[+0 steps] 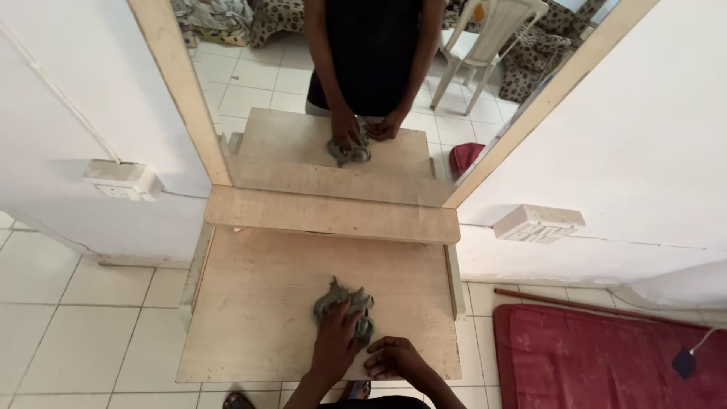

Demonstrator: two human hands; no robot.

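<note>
A crumpled grey cloth [342,298] lies on the small wooden table [257,303], near its front edge. My left hand [334,341] lies on the cloth, fingers closed over it. Just to its right, my right hand [394,357] rests on the table top with curled fingers, touching the cloth's near end and holding nothing that I can see. A wooden-framed mirror [250,68] behind the table reflects both hands and the cloth.
A narrow wooden shelf [326,214] runs along the mirror's foot. White wall sockets [121,180] sit left and right of the frame. A red mat [598,356] and a thin wooden stick [575,304] lie on the tiled floor at right. The mirror reflects a white plastic chair [492,38].
</note>
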